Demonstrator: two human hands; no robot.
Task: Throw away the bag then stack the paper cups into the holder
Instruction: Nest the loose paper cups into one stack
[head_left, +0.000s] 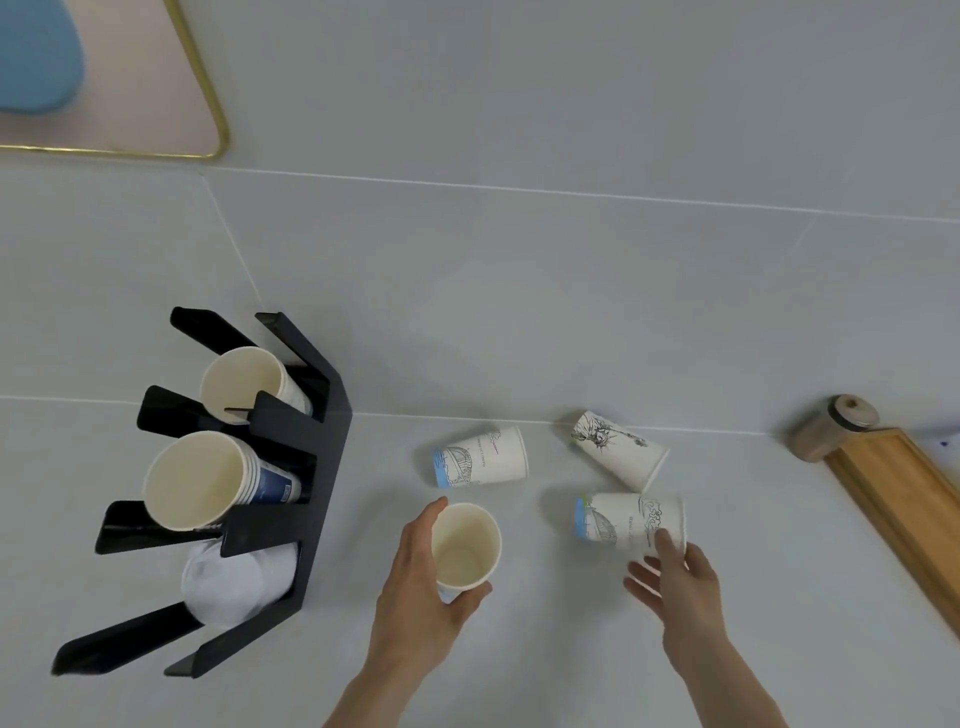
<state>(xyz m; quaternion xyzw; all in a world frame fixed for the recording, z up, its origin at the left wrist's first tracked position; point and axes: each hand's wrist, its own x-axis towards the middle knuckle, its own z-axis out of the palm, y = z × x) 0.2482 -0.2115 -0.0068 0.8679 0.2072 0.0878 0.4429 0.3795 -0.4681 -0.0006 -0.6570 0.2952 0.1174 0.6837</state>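
My left hand (415, 587) is wrapped around an upright white paper cup (465, 545), mouth facing up. My right hand (680, 577) has its fingers spread, fingertips touching the rim end of a paper cup lying on its side (623, 519). Two more printed cups lie on their sides: one (480, 457) above my left hand, another (618, 447) further right. The black cup holder (311, 431) stands at the left. Its top slot holds a cup (244, 382), its middle slot a stack of cups (197, 486), its lower slot white lids (228, 582).
A wooden tray (904, 509) with a capped jar (831, 426) lying beside it sits at the right edge. A gold-rimmed pink tray (156, 78) with a blue object (36, 57) is at the top left. The surface is light grey tile.
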